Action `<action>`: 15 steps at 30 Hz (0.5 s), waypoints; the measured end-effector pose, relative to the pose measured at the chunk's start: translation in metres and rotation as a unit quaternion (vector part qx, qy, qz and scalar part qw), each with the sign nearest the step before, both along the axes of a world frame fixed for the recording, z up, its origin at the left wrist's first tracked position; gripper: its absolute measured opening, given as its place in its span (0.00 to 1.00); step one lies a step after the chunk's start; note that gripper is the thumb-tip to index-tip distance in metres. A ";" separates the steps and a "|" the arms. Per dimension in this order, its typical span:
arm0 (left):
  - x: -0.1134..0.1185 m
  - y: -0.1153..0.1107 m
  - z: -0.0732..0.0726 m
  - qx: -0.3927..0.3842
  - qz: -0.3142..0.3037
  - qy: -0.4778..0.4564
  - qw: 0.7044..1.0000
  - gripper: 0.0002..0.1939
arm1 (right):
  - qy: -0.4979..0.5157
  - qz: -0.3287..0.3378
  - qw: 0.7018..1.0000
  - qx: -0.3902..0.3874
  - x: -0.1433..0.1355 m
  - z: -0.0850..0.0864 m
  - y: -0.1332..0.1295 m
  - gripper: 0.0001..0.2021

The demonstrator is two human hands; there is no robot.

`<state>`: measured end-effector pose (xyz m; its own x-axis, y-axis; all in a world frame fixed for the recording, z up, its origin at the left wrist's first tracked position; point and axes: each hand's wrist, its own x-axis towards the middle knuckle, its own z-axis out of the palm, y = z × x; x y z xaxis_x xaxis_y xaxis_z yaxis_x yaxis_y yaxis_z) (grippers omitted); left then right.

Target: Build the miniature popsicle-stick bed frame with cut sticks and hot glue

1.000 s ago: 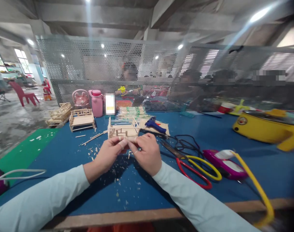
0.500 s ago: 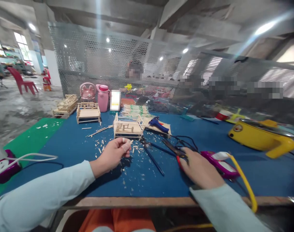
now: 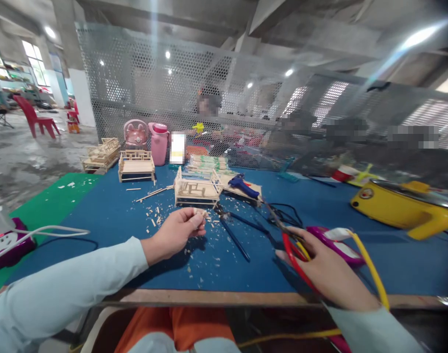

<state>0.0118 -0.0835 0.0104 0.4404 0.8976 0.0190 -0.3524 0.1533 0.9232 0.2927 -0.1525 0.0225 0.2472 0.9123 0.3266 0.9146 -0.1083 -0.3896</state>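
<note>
My left hand (image 3: 181, 228) is closed in a pinch on a small pale wooden piece (image 3: 200, 213), mostly covered by the fingertips. Just beyond it stands a miniature wooden bed-like frame (image 3: 197, 191) made of thin sticks. My right hand (image 3: 321, 262) holds scissors (image 3: 297, 257) by their red and yellow handles, raised above the mat with the dark blades pointing away to the left. Between the hands lie cutting pliers (image 3: 236, 240) with dark blue handles, spread apart. Wood scraps (image 3: 155, 215) are strewn around the left hand.
A blue glue gun (image 3: 244, 186) rests on a board behind the pliers. Similar wooden models (image 3: 136, 166) stand back left, near a pink bottle (image 3: 158, 144) and a lit phone (image 3: 177, 147). On the right are a purple power strip (image 3: 337, 247) and a yellow pan (image 3: 393, 208).
My right hand has picked the scissors up off the mat and turned them, with the handles now in its grasp. My left hand has shifted slightly right, still pinching the wooden piece.
</note>
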 end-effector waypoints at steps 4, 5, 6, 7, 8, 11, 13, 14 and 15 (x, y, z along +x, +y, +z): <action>-0.002 -0.002 0.003 0.004 -0.004 0.011 1.000 0.22 | 0.264 0.106 0.957 -0.063 -0.055 0.005 -0.016 0.28; -0.002 -0.003 0.004 0.005 -0.002 0.011 1.000 0.22 | 0.305 0.132 0.939 -0.093 -0.068 0.005 -0.017 0.28; -0.003 -0.004 0.004 0.007 -0.003 0.010 1.000 0.22 | 0.339 0.171 0.918 -0.117 -0.079 0.003 -0.017 0.27; -0.004 -0.004 0.005 0.008 -0.005 0.008 1.000 0.22 | 0.365 0.205 0.900 -0.125 -0.089 0.002 -0.016 0.27; -0.005 -0.004 0.006 0.009 -0.009 0.008 1.000 0.21 | 0.379 0.233 0.886 -0.132 -0.097 0.000 -0.014 0.28; -0.007 -0.003 0.009 0.003 -0.010 0.004 1.000 0.21 | 0.378 0.294 0.868 -0.131 -0.112 -0.003 -0.007 0.27; -0.007 -0.002 0.010 -0.004 -0.006 -0.003 1.000 0.21 | 0.371 0.318 0.863 -0.128 -0.117 -0.003 -0.004 0.27; -0.007 -0.002 0.011 -0.006 -0.005 -0.008 1.000 0.21 | 0.371 0.323 0.862 -0.125 -0.119 -0.002 -0.003 0.26; -0.008 -0.002 0.012 -0.006 -0.005 -0.012 1.000 0.21 | 0.370 0.321 0.863 -0.123 -0.121 0.000 -0.003 0.26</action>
<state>0.0042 -0.0856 0.0219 0.4481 0.8938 0.0182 -0.3724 0.1681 0.9127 0.1716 -0.1552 0.0223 -0.2782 0.9578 0.0724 0.3270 0.1653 -0.9304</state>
